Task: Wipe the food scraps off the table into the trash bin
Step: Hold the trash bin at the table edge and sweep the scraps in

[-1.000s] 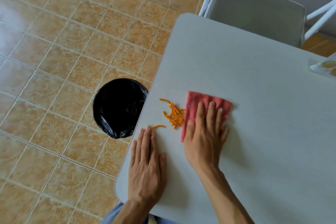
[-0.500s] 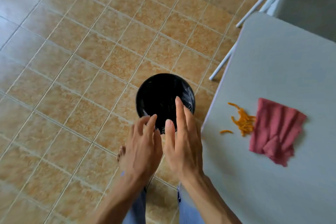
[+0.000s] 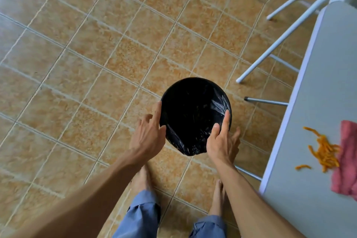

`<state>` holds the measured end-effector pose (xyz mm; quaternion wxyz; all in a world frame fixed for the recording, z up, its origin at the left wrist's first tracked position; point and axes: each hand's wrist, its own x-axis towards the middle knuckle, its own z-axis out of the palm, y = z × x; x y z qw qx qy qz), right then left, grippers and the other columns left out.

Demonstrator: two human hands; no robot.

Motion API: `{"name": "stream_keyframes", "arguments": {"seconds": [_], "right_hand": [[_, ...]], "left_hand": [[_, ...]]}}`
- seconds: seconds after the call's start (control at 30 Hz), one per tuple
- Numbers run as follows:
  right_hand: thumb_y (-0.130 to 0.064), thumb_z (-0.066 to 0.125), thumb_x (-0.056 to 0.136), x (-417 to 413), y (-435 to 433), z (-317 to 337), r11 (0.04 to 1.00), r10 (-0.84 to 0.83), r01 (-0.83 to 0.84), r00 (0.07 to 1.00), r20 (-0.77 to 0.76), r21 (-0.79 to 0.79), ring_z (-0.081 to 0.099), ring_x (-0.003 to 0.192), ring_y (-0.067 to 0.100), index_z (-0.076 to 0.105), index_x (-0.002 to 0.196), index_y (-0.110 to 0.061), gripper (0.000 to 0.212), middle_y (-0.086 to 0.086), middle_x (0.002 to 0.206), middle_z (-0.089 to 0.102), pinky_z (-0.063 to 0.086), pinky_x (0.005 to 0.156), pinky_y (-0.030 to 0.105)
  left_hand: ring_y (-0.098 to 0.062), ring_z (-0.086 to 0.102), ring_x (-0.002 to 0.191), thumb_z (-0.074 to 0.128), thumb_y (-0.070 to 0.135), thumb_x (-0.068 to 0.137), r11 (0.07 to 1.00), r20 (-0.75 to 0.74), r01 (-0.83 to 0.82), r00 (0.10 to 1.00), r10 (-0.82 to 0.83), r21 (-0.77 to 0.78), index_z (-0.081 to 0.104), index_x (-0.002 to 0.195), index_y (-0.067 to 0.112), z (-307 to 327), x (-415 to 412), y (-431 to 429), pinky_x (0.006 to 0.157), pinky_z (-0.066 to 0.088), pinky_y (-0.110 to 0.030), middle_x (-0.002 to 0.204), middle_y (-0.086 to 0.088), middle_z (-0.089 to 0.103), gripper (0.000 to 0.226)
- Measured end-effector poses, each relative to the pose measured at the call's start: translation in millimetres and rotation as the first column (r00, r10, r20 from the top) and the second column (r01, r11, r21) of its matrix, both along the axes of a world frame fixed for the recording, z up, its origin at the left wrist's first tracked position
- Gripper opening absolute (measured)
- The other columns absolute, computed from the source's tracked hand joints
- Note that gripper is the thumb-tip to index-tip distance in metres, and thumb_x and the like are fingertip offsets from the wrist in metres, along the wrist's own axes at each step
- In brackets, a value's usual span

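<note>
Round trash bin (image 3: 195,110) lined with a black bag, standing on the tan tiled floor (image 3: 96,54) just beside the table's left edge. Left hand (image 3: 146,139) spread at the bin's left rim, right hand (image 3: 222,141) at its right rim, fingers extended, neither closed around it. Orange food scraps (image 3: 324,150) heaped near the edge of the grey table (image 3: 318,83), touching a pink cloth (image 3: 347,160). White chair legs (image 3: 289,25) behind.

Trash bin (image 3: 195,114): black liner. Food scraps (image 3: 324,150): orange. Cloth (image 3: 347,160): pinkish red. Tabletop (image 3: 318,87): pale grey. Floor (image 3: 96,54): mottled tan tiles, pale grout grid. Trousers (image 3: 141,216): blue.
</note>
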<state>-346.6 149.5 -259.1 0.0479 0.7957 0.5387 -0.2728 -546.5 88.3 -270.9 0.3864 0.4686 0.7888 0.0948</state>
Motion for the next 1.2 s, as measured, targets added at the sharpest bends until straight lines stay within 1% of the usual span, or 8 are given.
{"name": "stream_keyframes", "arguments": {"seconds": [0.2, 0.3, 0.4, 0.5, 0.73, 0.83, 0.93, 1.2], "right_hand": [[-0.047, 0.022, 0.108, 7, 15, -36, 0.996, -0.053, 0.049, 0.997, -0.050, -0.081, 0.050, 0.126, 0.043, -0.005, 0.155, -0.054, 0.054, 0.018, 0.163, 0.027, 0.038, 0.081, 0.036], [-0.050, 0.029, 0.107, 7, 17, -50, 0.998, 0.040, -0.044, 0.995, -0.095, -0.046, 0.052, 0.122, 0.040, -0.006, 0.156, -0.053, 0.059, 0.006, 0.162, 0.033, 0.048, 0.081, 0.042], [-0.046, 0.031, 0.108, 0, 16, -67, 0.998, 0.061, -0.060, 0.996, -0.060, 0.020, 0.058, 0.102, 0.039, 0.000, 0.157, -0.051, 0.058, 0.017, 0.144, 0.048, 0.041, 0.069, 0.036], [-0.035, 0.032, 0.110, -8, 16, -80, 0.998, -0.006, 0.007, 1.000, -0.012, 0.066, 0.060, 0.094, 0.040, 0.003, 0.157, -0.050, 0.058, 0.022, 0.133, 0.053, 0.038, 0.068, 0.036], [0.008, 0.045, 0.095, -9, 23, -64, 0.999, 0.030, -0.029, 0.999, -0.019, 0.031, 0.057, 0.093, 0.033, 0.007, 0.157, -0.052, 0.094, 0.012, 0.128, 0.052, 0.043, 0.067, 0.038], [0.010, 0.048, 0.092, -14, 22, -40, 0.998, 0.054, -0.053, 0.998, -0.039, 0.017, 0.054, 0.081, 0.029, 0.005, 0.155, -0.056, 0.101, 0.009, 0.121, 0.052, 0.043, 0.061, 0.037], [0.011, 0.048, 0.091, -16, 14, -9, 0.996, 0.089, -0.087, 0.994, -0.061, 0.024, 0.055, 0.074, 0.027, 0.001, 0.153, -0.059, 0.104, 0.008, 0.121, 0.051, 0.039, 0.053, 0.033], [-0.005, 0.048, 0.099, -11, 14, 83, 0.965, 0.259, -0.253, 0.961, -0.097, 0.069, 0.054, 0.054, 0.019, -0.003, 0.153, -0.057, 0.091, 0.005, 0.133, 0.039, 0.049, 0.047, 0.032]], "left_hand": [[-0.031, 0.053, 0.072, 0.041, 0.033, 0.100, 1.000, 0.078, -0.010, 0.997, 0.012, -0.018, -0.017, 0.149, 0.047, -46, 0, 40, 0.058, 0.043, -0.037, 0.117, -0.022, 0.049, 0.077], [-0.033, 0.054, 0.072, 0.041, 0.028, 0.098, 0.998, 0.056, -0.041, 0.997, 0.043, -0.041, -0.025, 0.142, 0.055, -64, -2, 54, 0.062, 0.050, -0.046, 0.122, -0.025, 0.046, 0.084], [-0.031, 0.053, 0.057, 0.039, 0.019, 0.098, 0.999, -0.063, -0.051, 0.997, 0.050, -0.011, -0.025, 0.142, 0.055, -70, -17, 65, 0.049, 0.046, -0.040, 0.092, -0.022, 0.054, 0.086], [-0.028, 0.047, 0.044, 0.043, 0.008, 0.093, 0.997, -0.176, 0.068, 0.982, -0.063, 0.024, -0.026, 0.145, 0.048, -77, -29, 65, 0.040, 0.035, -0.033, 0.067, -0.016, 0.054, 0.095], [-0.023, 0.045, 0.042, 0.044, -0.002, 0.087, 1.000, -0.121, 0.015, 0.993, -0.017, -0.022, -0.019, 0.150, 0.042, -60, -29, 57, 0.040, 0.031, -0.029, 0.058, -0.010, 0.052, 0.099], [-0.027, 0.050, 0.045, 0.045, -0.002, 0.086, 0.999, -0.081, -0.029, 0.996, 0.025, -0.042, -0.016, 0.151, 0.044, -39, -34, 43, 0.039, 0.041, -0.036, 0.065, -0.016, 0.060, 0.100], [-0.034, 0.057, 0.055, 0.045, 0.001, 0.087, 0.998, -0.053, -0.065, 0.997, 0.064, -0.008, -0.012, 0.152, 0.045, -7, -36, 28, 0.052, 0.053, -0.047, 0.094, -0.025, 0.069, 0.097], [-0.029, 0.053, 0.052, 0.045, 0.000, 0.088, 0.974, -0.098, -0.221, 0.970, 0.224, 0.040, -0.007, 0.151, 0.050, 83, -29, 7, 0.047, 0.046, -0.040, 0.093, -0.025, 0.068, 0.095]]}}
